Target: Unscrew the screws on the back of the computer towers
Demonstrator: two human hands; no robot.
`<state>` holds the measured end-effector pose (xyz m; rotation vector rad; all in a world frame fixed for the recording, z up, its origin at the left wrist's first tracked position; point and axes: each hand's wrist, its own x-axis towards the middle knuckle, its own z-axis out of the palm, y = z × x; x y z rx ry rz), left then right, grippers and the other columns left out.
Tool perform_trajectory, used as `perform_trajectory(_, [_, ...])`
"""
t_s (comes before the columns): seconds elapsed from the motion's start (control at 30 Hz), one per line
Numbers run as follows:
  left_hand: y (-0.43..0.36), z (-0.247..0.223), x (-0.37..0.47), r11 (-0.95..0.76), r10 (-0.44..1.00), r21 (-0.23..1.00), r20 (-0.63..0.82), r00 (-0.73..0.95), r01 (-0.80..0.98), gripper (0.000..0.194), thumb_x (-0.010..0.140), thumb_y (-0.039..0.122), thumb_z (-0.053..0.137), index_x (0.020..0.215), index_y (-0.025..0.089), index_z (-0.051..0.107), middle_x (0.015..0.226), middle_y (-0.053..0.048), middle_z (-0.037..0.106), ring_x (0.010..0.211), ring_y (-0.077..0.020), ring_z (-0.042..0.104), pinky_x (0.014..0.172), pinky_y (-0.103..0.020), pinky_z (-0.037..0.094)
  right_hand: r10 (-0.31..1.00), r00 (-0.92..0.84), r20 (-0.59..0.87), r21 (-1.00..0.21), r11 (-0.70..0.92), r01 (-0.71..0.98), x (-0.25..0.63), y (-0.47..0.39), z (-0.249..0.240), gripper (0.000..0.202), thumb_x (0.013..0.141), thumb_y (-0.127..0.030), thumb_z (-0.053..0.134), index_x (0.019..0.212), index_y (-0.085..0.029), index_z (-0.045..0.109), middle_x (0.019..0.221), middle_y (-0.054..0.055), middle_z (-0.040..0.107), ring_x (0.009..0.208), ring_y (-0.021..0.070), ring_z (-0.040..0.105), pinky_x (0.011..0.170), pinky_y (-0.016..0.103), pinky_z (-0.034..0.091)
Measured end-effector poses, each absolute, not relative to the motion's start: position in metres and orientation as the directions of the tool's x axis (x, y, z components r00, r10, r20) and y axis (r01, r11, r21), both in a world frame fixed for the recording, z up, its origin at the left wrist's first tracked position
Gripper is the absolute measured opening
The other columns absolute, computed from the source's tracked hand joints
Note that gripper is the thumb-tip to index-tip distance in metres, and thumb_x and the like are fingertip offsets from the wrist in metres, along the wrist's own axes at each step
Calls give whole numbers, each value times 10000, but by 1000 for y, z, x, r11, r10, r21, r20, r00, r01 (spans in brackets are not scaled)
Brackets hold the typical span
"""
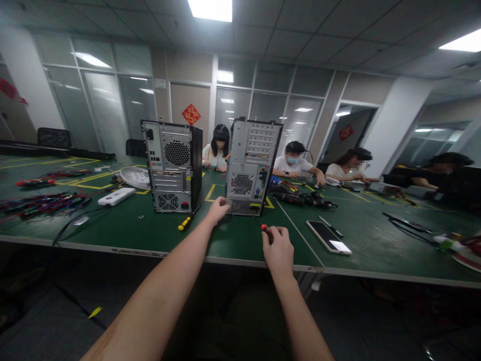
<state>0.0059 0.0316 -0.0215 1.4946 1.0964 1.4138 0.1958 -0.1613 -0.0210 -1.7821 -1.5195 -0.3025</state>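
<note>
The fingers of the right hand (pixel 278 248) are closed around a screwdriver (pixel 264 227), its red end showing above them and its thin shaft angled up toward the foot of the tower (pixel 250 168). Whether the tip touches the metal cannot be told. The fingers of the left hand (pixel 217 211) are at the tower's lower left edge; whether they grip it or merely rest there is unclear.

The tower stands upright on the green surface (pixel 240 243), its rear panel toward the person. The step in hand looks like working on a fastener low on that panel, with the left hand steadying the case. The next move would call for setting the tip squarely in a screw head and turning while the case is kept from sliding; a slanted shaft could slip out.

Just left of the left forearm lies a yellow screwdriver (pixel 186 222), near the foot of a second tower (pixel 176 175). Farther left are a white box (pixel 116 196) and a heap of cables (pixel 45 203). Right of the right hand lies a phone (pixel 326 235), with a pen (pixel 331 227) just beyond it. Co-workers sit across the surface.
</note>
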Motion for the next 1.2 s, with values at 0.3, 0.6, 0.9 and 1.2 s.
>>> perform_trajectory(0.3, [31,-20,4,-300,954,950,300,12,88,144,705,130,660,816,188,590,746,14,600,723,-155,557,697,-277,410,805,264,531,-400,-37,916,195,-164,-16,238,891,-177,594,1128,-202,596,1210,77,495,829,156,606,717,274,463])
perform_trajectory(0.6, [34,-23,4,-314,949,946,314,16,80,141,701,132,662,806,190,587,738,19,596,718,-151,556,708,-275,418,804,284,522,-423,-45,905,193,-164,-15,144,926,-210,573,1069,-198,562,1109,47,482,757,137,575,684,269,429])
perform_trajectory(0.9, [33,-21,7,-321,947,944,323,-5,69,147,685,109,643,767,196,558,693,39,554,684,-138,523,674,-265,383,799,319,510,-451,-67,890,190,-166,-12,126,952,-239,574,1071,-200,572,1076,41,499,767,142,594,678,263,434])
perform_trajectory(1.2, [36,-24,5,-313,950,947,313,9,72,149,689,139,655,800,196,574,742,22,594,714,-148,551,696,-277,408,812,329,482,-447,-95,890,188,-168,-9,141,983,-272,539,1099,-197,563,1087,57,532,805,167,617,662,265,428])
